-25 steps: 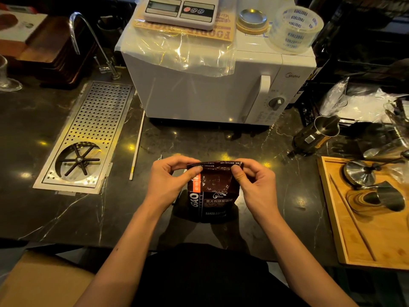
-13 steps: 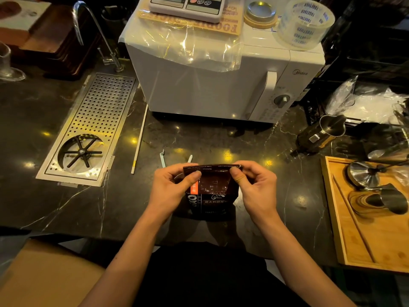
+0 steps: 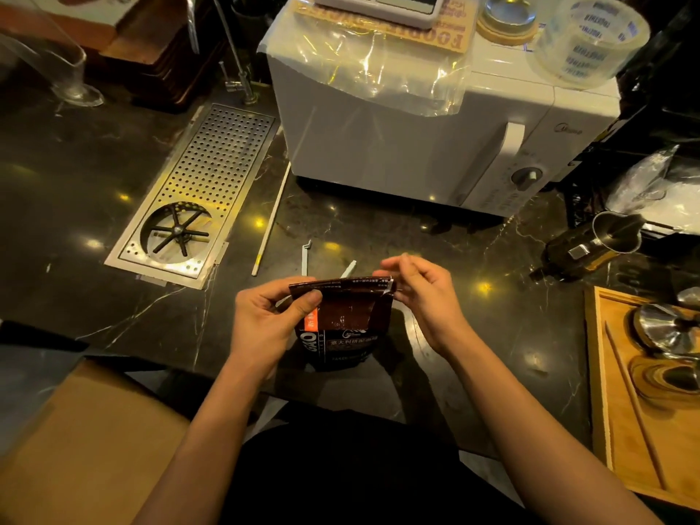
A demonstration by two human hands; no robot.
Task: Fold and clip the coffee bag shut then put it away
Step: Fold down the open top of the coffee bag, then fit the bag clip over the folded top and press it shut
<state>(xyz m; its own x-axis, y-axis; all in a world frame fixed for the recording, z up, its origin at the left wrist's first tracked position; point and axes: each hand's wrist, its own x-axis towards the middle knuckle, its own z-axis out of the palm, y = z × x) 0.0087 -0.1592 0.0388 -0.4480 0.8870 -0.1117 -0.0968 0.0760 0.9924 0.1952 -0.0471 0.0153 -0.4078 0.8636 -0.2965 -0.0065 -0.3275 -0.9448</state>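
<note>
The dark marble counter [image 3: 94, 176] spans the view and carries every other item. The white microwave oven [image 3: 416, 145] stands at the rear centre, with a sheet of clear plastic film [image 3: 378, 62] draped over its top front edge, a digital scale [image 3: 378, 3] and a roll of clear tape [image 3: 591, 39] on top. The perforated steel drain tray [image 3: 204, 183] with a round rinser [image 3: 178, 232] is set into the counter at left, and a thin white stick [image 3: 271, 221] lies just beside its right edge. A wooden tray [image 3: 606, 392] holding metal tools sits at the right edge, and a metal pitcher [image 3: 602, 240] lies tilted behind it. The coffee bag [image 3: 346, 327] stands upright on the counter near the front edge, between the 2 hands, with its top edge folded over into a flat strip. The left hand [image 3: 265, 320] pinches the left end of the folded top between thumb and fingers. The right hand [image 3: 424, 293] is at the right end of the fold, fingers loosely curled and partly parted; whether its fingertips grip the bag corner cannot be determined because of motion blur. A white clip [image 3: 325, 259], opened into 2 arms, lies on the counter just behind the bag, apart from both hands.
</note>
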